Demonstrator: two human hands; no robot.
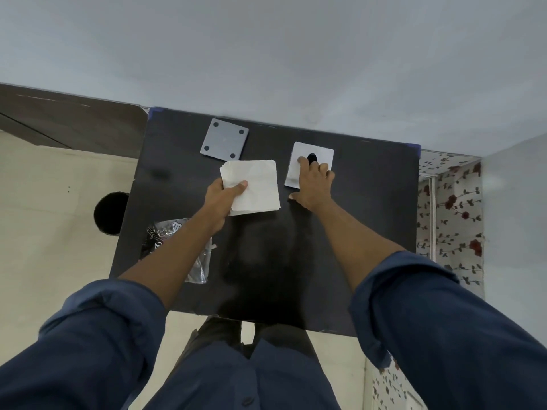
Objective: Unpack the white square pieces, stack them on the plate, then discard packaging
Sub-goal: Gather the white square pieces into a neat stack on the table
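Observation:
A stack of white square pieces (257, 184) lies at the middle of the black table (370, 220). My left hand (221, 197) grips its near left corner, thumb on top. To the right lies a single white square (322, 151) with a dark spot near its middle. My right hand (314, 184) rests flat on it, fingers spread and thumb off its near edge on the table. A grey square plate (224, 142) with four dark dots sits behind the stack, with nothing on it.
Crumpled clear plastic packaging (197, 266) with dark print lies at the table's front left, partly under my left forearm. A round black bin (109, 213) stands on the pale floor left of the table. A wall runs close behind the table.

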